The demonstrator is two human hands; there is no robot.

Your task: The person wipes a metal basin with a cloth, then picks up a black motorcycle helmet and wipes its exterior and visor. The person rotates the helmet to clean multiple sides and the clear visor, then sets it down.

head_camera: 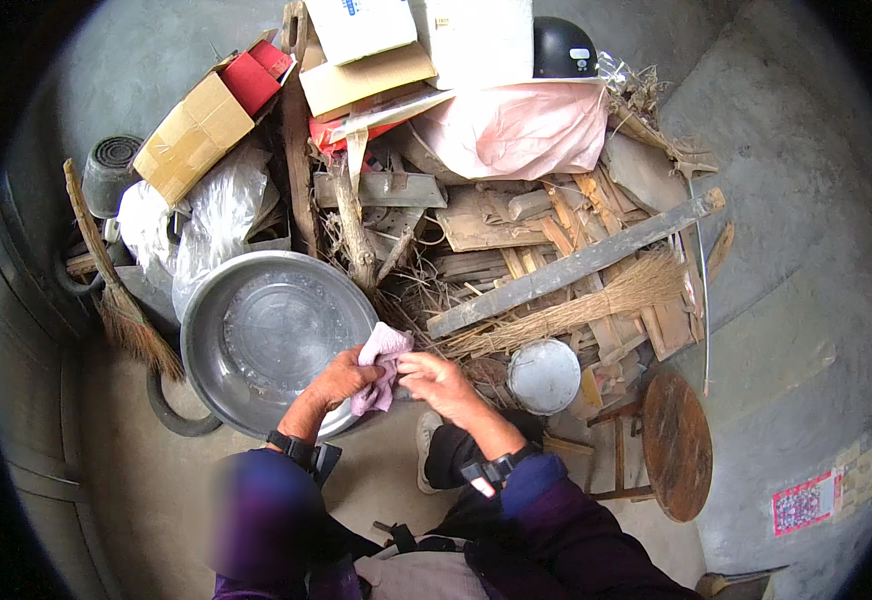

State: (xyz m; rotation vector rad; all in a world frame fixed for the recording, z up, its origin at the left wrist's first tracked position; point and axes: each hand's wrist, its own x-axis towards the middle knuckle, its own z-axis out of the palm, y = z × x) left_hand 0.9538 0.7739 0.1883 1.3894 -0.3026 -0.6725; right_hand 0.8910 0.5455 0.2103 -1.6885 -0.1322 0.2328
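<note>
A crumpled pink cloth (380, 358) is gripped in my left hand (344, 381), over the right rim of a large grey metal basin (211, 322). Water or wet marks may lie on the basin's floor; I cannot tell which. Just right of the cloth is my right hand (440, 382), its fingers loosely bent and a little apart, with nothing seen in them. Its fingertips are at the cloth's edge; whether they touch it is unclear. Both wrists wear black straps with small devices.
Behind the basin rises a pile of scrap wood (496, 225) with a long plank (578, 262) and a straw broom (593, 304) on it. Cardboard boxes (194, 139) and a black helmet (563, 49) sit higher. A lidded pail (545, 376) and round wooden stool (677, 448) stand right; another broom (117, 292) leans left.
</note>
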